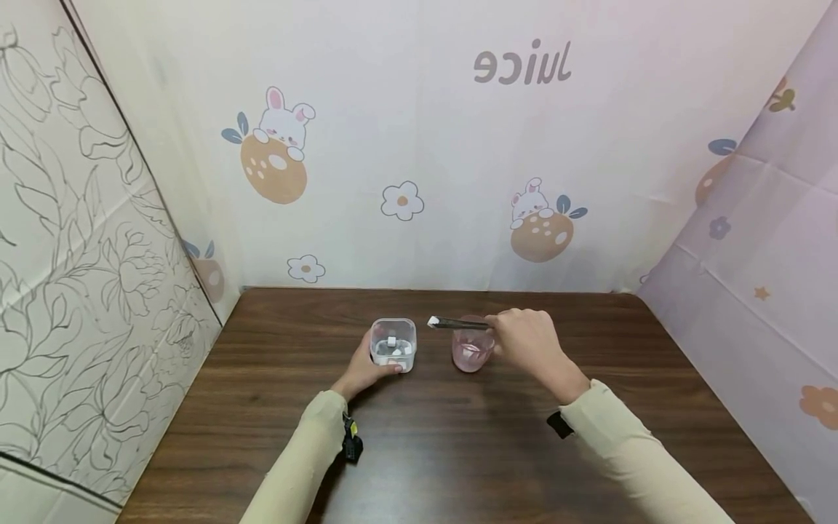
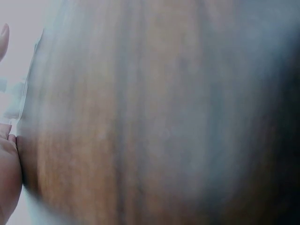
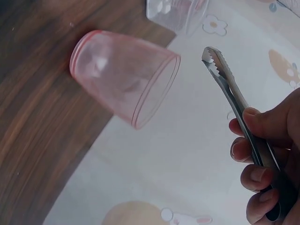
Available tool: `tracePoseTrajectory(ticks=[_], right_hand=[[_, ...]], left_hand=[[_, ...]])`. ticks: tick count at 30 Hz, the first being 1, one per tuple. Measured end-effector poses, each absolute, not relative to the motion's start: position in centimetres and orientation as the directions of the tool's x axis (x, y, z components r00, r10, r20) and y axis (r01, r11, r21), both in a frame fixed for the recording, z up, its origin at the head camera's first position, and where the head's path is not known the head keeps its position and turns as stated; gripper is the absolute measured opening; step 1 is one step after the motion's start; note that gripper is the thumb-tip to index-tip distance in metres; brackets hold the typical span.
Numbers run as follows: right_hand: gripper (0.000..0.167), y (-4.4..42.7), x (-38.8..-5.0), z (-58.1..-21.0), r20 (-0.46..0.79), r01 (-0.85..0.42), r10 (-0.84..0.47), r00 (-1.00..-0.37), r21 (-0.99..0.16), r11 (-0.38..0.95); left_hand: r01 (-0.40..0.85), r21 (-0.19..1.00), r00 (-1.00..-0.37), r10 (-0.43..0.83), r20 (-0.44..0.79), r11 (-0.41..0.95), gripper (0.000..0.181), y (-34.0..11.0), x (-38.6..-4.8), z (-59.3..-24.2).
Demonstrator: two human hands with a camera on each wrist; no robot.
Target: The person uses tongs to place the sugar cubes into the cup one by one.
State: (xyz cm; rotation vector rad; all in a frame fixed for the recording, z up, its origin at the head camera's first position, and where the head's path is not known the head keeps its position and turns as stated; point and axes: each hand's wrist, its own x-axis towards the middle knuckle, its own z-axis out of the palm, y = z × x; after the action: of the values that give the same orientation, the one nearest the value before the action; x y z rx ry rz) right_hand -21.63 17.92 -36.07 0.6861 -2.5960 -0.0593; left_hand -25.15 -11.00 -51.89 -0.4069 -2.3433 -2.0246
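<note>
My left hand (image 1: 361, 372) grips a clear square plastic container (image 1: 393, 329) by its side, on the table. Several small white cubes (image 1: 392, 340) lie inside it. Metal tongs (image 3: 234, 101) are held in my right hand (image 1: 527, 340), its thumb and fingers curled round their handle. Between the tips of the tongs is a small white piece (image 1: 433, 322), raised between the container and a pink see-through cup (image 1: 471, 358). The cup stands upright on the table, with something whitish at its bottom. Only part of my left hand (image 2: 7, 164) shows in the left wrist view.
The brown wooden table (image 1: 432, 451) carries the container and cup near its far side. Behind it hangs a pale printed curtain (image 1: 406, 131), with patterned panels at left and right. A dark strapped device (image 1: 352, 440) sits on my left wrist.
</note>
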Motion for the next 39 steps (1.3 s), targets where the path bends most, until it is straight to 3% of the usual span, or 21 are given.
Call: tracePoseTrajectory(ticks=[11, 26, 39], right_hand=[[0.022, 20.2, -21.6, -35.5, 0.422, -0.415, -0.442, -0.792, 0.159, 0.896], [0.017, 22.3, -21.0, -36.0, 0.356, -0.386, -0.420, -0.835, 0.165, 0.908], [0.027, 22.4, -22.1, -37.7, 0.324, -0.410, -0.441, -0.837, 0.164, 0.897]], left_hand=[[0.175, 0.972, -0.974, 0.169, 0.148, 0.158, 0.101, -11.2, -26.0, -53.8], [0.146, 0.974, -0.980, 0.160, 0.118, 0.175, 0.099, -11.1, -25.9, -53.5], [0.157, 0.970, -0.979, 0.157, 0.129, 0.185, 0.098, -11.0, -25.9, -53.4]])
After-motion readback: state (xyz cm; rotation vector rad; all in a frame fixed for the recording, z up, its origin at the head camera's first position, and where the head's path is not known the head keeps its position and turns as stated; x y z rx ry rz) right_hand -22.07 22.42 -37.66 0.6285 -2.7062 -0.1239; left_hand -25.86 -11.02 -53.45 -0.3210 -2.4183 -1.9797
